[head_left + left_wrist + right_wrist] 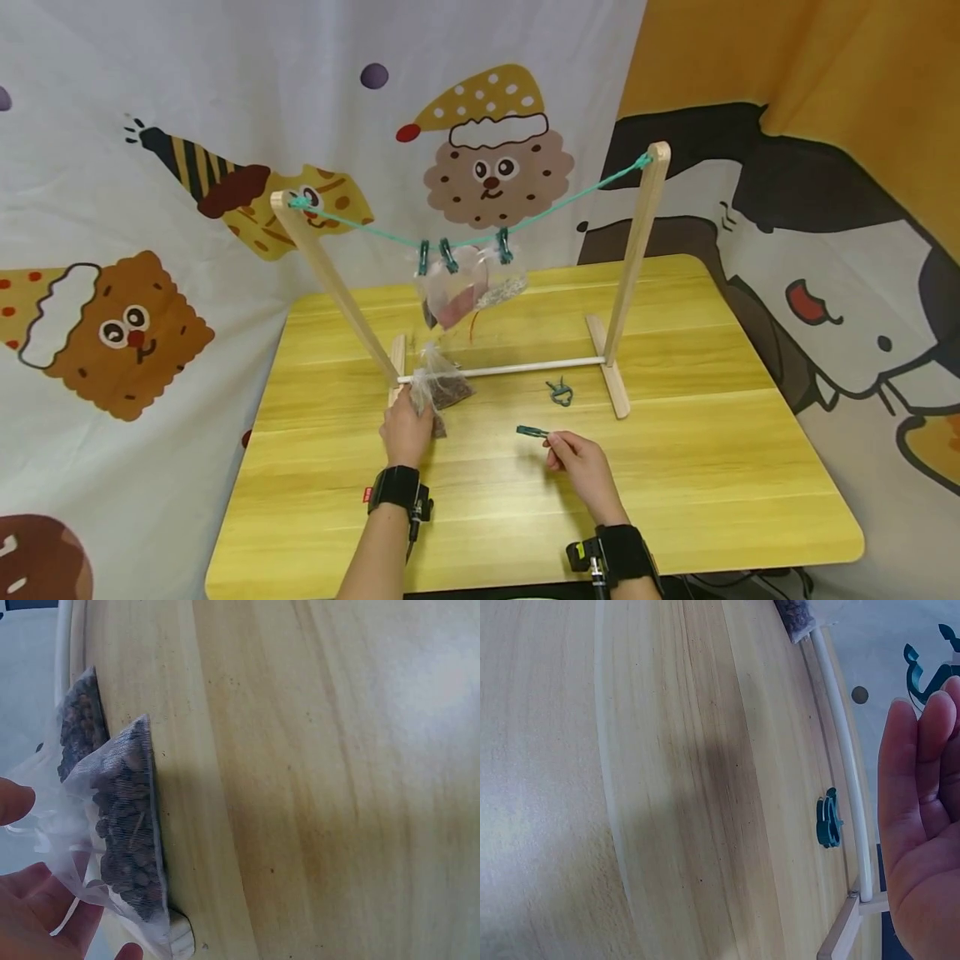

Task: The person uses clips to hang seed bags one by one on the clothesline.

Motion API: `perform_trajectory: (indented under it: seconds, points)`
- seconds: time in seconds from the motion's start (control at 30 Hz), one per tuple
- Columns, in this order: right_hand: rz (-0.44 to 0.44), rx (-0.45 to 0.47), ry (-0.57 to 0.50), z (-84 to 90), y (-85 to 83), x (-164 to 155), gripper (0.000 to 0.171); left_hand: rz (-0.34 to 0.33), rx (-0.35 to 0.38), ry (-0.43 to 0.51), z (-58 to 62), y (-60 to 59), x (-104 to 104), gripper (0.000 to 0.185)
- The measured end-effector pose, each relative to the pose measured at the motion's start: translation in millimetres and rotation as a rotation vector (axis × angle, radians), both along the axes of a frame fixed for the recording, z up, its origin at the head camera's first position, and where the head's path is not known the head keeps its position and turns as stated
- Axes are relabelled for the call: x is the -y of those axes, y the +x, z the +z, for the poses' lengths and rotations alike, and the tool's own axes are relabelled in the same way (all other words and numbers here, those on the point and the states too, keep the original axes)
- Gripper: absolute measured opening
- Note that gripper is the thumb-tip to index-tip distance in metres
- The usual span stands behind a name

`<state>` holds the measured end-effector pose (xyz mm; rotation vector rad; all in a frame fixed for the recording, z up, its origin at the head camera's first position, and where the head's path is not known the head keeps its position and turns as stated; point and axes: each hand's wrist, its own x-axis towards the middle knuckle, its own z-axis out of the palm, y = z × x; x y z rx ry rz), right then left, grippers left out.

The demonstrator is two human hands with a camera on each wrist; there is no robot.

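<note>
1. The clear bag of brown bits (441, 385) lies on the yellow table (712, 467), against the left foot of the wooden drying frame (633, 250), at about 10 o'clock from the table's middle.
2. The left hand (406, 431) has its fingers closed on the bag's loose neck; the left wrist view shows the thumb (15, 804) and palm gathering the film while the filled part (124, 825) rests on the wood. The forearm reaches straight in from 6 o'clock, wrist level.
3. To do this lift well, I judge the grip should stay on the empty top edge, so a flat strip is left free for the clip.
4. At 12 o'clock, other bags (468, 287) hang from the green cord (570, 200) by pegs.
5. The right hand (581, 462), at 5 o'clock from the bag, pinches a green clip (532, 431) at its fingertips, palm turned inward.
6. A spare green clip (560, 392) lies at 1 o'clock from that hand, near the white crossbar (517, 367).
</note>
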<state>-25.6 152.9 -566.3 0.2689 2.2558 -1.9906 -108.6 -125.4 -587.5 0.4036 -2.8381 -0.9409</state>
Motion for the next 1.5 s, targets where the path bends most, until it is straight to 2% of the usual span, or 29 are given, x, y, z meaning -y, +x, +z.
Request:
perform_trajectory:
  seconds: [0.27,0.57,0.7,0.9,1.0,1.13,1.37,1.5]
  points:
    - [0.001,-0.023,0.013,-7.4,-0.1,-0.2,0.032,-0.004,0.041,-0.005,-1.9,6.9,-2.0,0.049]
    - [0.006,-0.005,0.003,-9.5,-0.3,0.6,0.034,-0.042,0.005,0.005,-8.2,20.6,-4.3,0.039]
    - [0.007,-0.016,0.015,-8.9,0.0,0.9,0.036,-0.064,-0.04,0.008,-10.0,26.0,-3.7,0.028]
    - [0.006,0.003,0.016,-9.8,2.9,1.8,0.034,-0.052,-0.171,0.045,-11.0,35.8,-2.1,0.016]
    - [0.014,0.02,0.008,-11.1,4.4,2.2,0.035,-0.046,-0.211,0.106,-10.1,41.4,-1.4,0.016]
    - [0.021,0.021,-0.005,-12.3,4.1,2.3,0.038,-0.051,-0.224,0.213,-6.8,46.8,-0.7,0.016]
    - [0.028,0.024,-0.016,-13.3,1.8,2.6,0.038,-0.069,-0.259,0.323,1.0,47.7,-0.4,0.018]
    - [0.031,0.021,-0.018,-13.0,1.4,3.5,0.037,-0.069,-0.293,0.374,9.8,47.9,0.2,0.015]
